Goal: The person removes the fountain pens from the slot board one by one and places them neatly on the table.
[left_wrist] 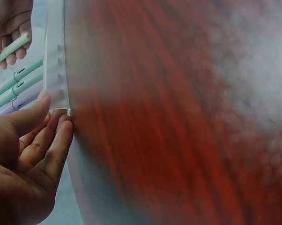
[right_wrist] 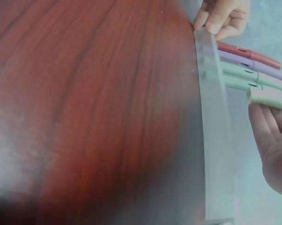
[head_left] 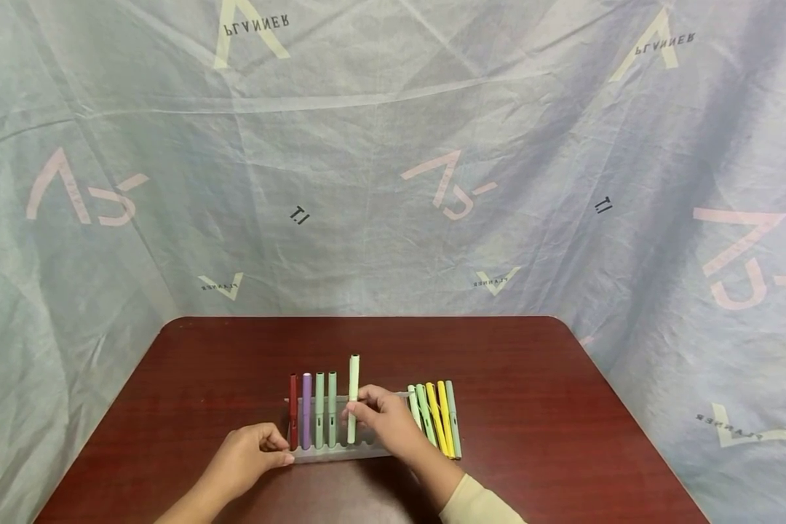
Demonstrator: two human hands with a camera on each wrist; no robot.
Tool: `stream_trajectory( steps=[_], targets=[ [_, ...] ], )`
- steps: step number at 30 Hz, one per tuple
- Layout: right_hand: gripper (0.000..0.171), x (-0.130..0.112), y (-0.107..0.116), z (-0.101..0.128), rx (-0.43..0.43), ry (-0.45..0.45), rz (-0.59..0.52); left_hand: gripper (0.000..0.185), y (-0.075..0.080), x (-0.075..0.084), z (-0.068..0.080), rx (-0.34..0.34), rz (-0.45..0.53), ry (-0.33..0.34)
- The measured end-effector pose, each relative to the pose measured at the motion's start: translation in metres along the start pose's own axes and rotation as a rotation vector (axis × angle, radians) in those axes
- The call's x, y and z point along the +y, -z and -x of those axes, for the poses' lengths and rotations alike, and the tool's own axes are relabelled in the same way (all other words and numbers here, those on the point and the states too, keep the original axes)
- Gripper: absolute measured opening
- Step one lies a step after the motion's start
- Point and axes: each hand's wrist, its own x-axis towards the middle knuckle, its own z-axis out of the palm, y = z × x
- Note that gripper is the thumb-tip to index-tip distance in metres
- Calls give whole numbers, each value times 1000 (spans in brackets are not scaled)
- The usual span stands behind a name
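A clear plastic pen rack [head_left: 337, 453] [left_wrist: 54, 70] [right_wrist: 211, 117] lies on the dark red table [head_left: 530, 407]. In its slots rest a red pen [head_left: 293, 411] [right_wrist: 248, 53], a purple pen [head_left: 306, 411] [right_wrist: 253, 63] and two green pens [head_left: 325, 409] [right_wrist: 244, 77]. My right hand [head_left: 383, 418] pinches a pale green pen [head_left: 353, 399] [right_wrist: 270, 97] [left_wrist: 10, 49] and holds it over the following slot. My left hand [head_left: 249, 458] [left_wrist: 28, 154] grips the rack's left end with thumb and fingertips.
Several loose pens [head_left: 435, 418], pale green, yellow and grey-green, lie side by side just right of the rack. A wrinkled printed sheet [head_left: 393, 160] hangs behind and around the table. The table's rounded far corners and side edges are visible.
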Motion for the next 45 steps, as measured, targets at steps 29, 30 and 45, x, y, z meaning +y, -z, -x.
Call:
stream_trajectory(
  steps=[29, 30, 45],
  targets=[
    [29, 29, 25, 17, -44, -43, -186, 20, 1, 1, 0, -1, 3, 0],
    [29, 29, 26, 17, -42, -44, -186, 20, 1, 1, 0, -3, 8, -3],
    [37, 27, 53, 29, -22, -93, -159, 20, 0, 0, 0, -12, 26, -10]
  ],
)
